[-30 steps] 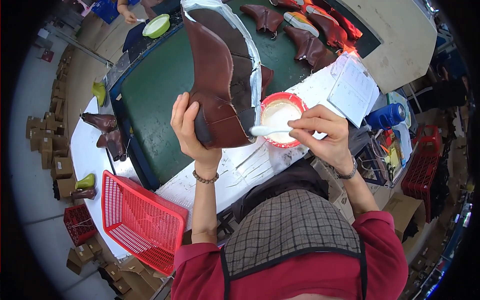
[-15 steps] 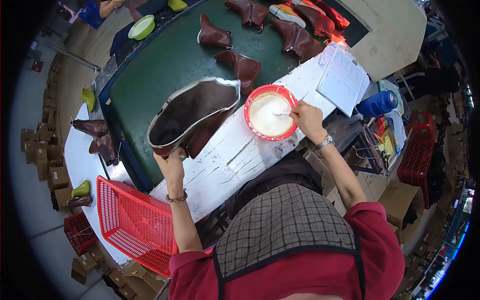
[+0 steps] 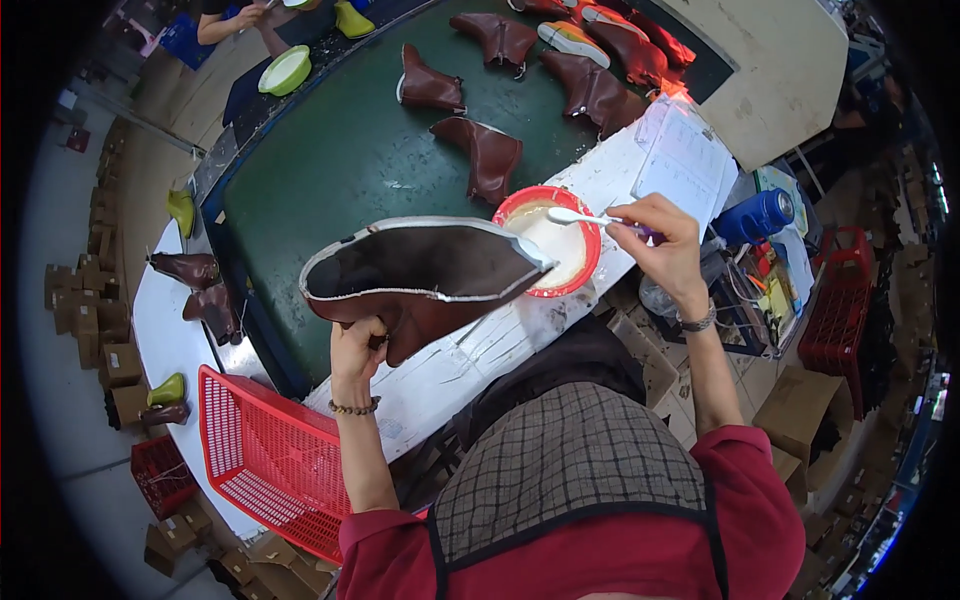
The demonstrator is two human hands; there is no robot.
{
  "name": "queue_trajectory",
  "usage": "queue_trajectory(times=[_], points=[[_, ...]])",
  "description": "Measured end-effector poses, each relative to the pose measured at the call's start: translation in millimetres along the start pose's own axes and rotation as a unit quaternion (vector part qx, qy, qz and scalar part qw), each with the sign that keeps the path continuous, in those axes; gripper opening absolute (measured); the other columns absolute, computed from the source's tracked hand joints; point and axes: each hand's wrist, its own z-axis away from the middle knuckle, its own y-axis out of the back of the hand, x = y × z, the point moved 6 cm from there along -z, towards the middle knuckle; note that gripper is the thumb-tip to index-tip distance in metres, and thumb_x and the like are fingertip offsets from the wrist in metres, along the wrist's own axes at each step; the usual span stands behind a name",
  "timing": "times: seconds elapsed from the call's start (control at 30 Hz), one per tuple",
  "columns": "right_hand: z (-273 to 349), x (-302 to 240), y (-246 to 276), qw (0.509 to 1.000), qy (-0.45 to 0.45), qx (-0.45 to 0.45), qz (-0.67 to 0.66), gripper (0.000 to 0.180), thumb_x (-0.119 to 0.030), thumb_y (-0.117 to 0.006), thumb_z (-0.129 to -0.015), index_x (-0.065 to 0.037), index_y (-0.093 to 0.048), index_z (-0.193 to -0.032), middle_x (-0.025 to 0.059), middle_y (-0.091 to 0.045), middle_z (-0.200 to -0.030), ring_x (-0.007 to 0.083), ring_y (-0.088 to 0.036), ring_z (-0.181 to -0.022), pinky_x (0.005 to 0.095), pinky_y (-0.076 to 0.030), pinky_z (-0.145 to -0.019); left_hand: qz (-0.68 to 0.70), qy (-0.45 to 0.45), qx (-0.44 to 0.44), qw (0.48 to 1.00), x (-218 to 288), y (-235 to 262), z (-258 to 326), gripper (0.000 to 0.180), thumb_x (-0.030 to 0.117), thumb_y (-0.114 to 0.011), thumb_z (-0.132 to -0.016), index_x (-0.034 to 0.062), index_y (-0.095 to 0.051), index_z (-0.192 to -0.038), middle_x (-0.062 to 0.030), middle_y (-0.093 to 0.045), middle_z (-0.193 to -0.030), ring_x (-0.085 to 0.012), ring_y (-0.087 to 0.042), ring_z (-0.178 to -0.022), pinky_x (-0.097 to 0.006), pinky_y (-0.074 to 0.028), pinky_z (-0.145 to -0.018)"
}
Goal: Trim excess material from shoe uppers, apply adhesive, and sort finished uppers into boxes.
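Note:
My left hand [image 3: 357, 347] grips a brown leather boot upper [image 3: 420, 280] from below, holding it on its side with the open bottom facing me and a pale edge around the opening. My right hand [image 3: 668, 244] holds a small brush [image 3: 590, 217] whose white tip hovers over a red bowl of white glue [image 3: 552, 240]. The bowl stands on a white paper-covered bench edge [image 3: 470, 360], right beside the upper's toe end.
Several more brown boot uppers [image 3: 490, 150] lie on the dark green belt [image 3: 330, 170]. A red plastic basket [image 3: 265, 455] sits at my lower left. A blue bottle [image 3: 755, 215] and red crates [image 3: 835, 310] stand to the right. Another person's arm [image 3: 240, 25] shows at the far end.
My left hand has brought the boot upper closer and turned its opening toward me. My right hand has lifted the brush out of the glue bowl.

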Motion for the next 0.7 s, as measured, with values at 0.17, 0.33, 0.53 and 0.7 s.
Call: queue_trajectory(times=[0.17,0.33,0.53,0.7], points=[[-19.4,-60.0,4.1,0.971,0.171,-0.014,-0.165,0.020,0.001,-0.081,-0.077,-0.002,-0.078,-0.096,0.0049,-0.068,-0.086,0.0097,-0.064,-0.073,0.0220,-0.048,-0.062,0.031,0.006,-0.025,0.999,2.9,-27.5,1.7,0.013,-0.012,-0.053,-0.072,-0.0010,-0.059,-0.073,-0.0063,-0.055,-0.062,-0.0138,-0.043,-0.040,-0.026,-0.031,-0.034],[-14.1,-42.5,4.6,0.980,0.148,-0.026,-0.130,0.016,0.000,-0.081,-0.076,-0.002,-0.078,-0.091,0.0048,-0.068,-0.086,0.0097,-0.062,-0.071,0.0220,-0.047,-0.062,0.078,-0.001,-0.005,0.997,13.5,-23.4,0.8,0.014,-0.013,-0.053,-0.069,-0.0023,-0.060,-0.073,-0.0086,-0.058,-0.063,-0.0145,-0.043,-0.040,-0.026,-0.030,-0.034],[-25.2,-59.9,-4.4,0.973,0.162,-0.048,-0.155,0.020,0.003,-0.078,-0.079,-0.002,-0.077,-0.098,0.0064,-0.068,-0.091,0.0102,-0.065,-0.074,0.0217,-0.050,-0.063,0.037,0.075,-0.075,0.994,7.2,-39.5,5.6,0.017,-0.013,-0.053,-0.070,-0.0042,-0.061,-0.082,-0.0071,-0.058,-0.065,-0.0129,-0.044,-0.041,-0.026,-0.030,-0.033],[-44.1,-82.6,-5.8,0.966,0.199,-0.054,-0.157,0.017,0.002,-0.076,-0.081,-0.001,-0.077,-0.098,0.0067,-0.067,-0.092,0.0130,-0.064,-0.079,0.0241,-0.050,-0.068,0.033,0.091,-0.094,0.991,9.9,-56.0,10.4,0.020,-0.013,-0.051,-0.072,-0.0039,-0.061,-0.087,-0.0076,-0.056,-0.066,-0.0127,-0.041,-0.041,-0.027,-0.029,-0.032]])
